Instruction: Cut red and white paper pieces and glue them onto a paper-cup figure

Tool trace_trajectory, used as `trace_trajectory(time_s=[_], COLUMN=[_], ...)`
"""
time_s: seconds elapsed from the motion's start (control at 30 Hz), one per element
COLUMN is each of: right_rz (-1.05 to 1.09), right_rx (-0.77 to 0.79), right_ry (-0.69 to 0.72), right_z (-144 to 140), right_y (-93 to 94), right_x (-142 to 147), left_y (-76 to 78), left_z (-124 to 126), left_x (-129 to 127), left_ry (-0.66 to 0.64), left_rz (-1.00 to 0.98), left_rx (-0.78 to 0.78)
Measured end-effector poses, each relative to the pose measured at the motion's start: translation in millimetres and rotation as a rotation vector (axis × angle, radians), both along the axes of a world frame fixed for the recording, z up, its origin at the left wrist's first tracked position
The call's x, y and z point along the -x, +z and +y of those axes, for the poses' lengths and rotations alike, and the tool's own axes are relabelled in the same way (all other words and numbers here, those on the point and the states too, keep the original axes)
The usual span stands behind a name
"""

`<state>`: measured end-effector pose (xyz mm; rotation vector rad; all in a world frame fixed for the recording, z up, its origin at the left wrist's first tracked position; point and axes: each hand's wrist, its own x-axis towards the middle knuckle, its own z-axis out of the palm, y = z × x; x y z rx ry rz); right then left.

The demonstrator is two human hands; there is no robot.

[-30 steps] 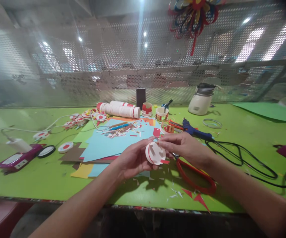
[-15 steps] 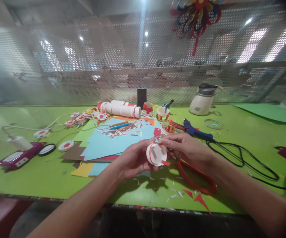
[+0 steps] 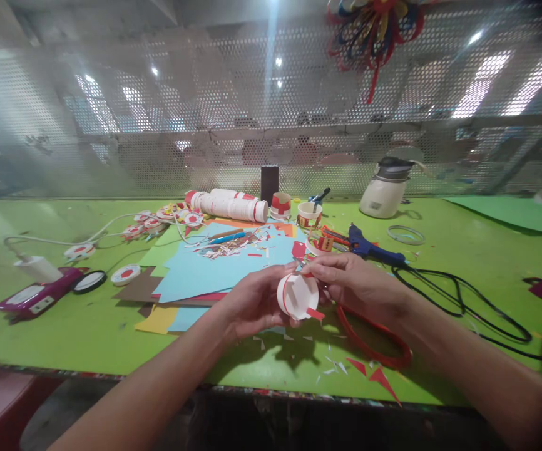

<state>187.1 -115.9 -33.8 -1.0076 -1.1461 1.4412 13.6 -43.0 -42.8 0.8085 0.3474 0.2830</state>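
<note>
My left hand (image 3: 259, 304) is closed around a short white paper cup (image 3: 287, 294), its open side turned toward me. A thin red band runs round the cup, and a red paper strip (image 3: 315, 314) sticks out from its lower rim. At the cup's upper edge, the thumb and fingers of my right hand (image 3: 346, 275) pinch a small red paper strip (image 3: 306, 270), mostly hidden by the fingertips. A large red loop handle (image 3: 374, 344) shows just below my right hand; the rest of that tool is covered.
Coloured paper sheets (image 3: 191, 269) with scraps and a blue pen (image 3: 226, 238) lie left of centre. Stacked paper cups (image 3: 228, 207) stand behind. A blue glue gun (image 3: 374, 247) with a black cord is at right, near a white jug (image 3: 383, 191). A purple power strip (image 3: 40, 294) sits left.
The cup has tilted slightly, and its lower red strip now points further down and right. My right fingers stay at the upper rim. Little else differs.
</note>
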Motion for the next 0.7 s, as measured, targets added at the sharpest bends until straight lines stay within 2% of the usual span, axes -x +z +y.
trace_trajectory(time_s=[0.1,0.33,0.7], right_rz=[0.018,0.034,0.008], right_rx=[0.009,0.055,0.067], right_ry=[0.009,0.060,0.077], right_z=[-1,-6,-11], right_y=[0.5,4.0,11.8], right_x=[0,2,5], left_y=[0.3,1.1,-1.6], left_z=[-1,-1,-3], left_x=[1,3,2], left_ry=[-0.002,-0.094,-0.094], left_rz=[0.015,0.010,0.005], left_rx=[-0.014,-0.055,-0.086])
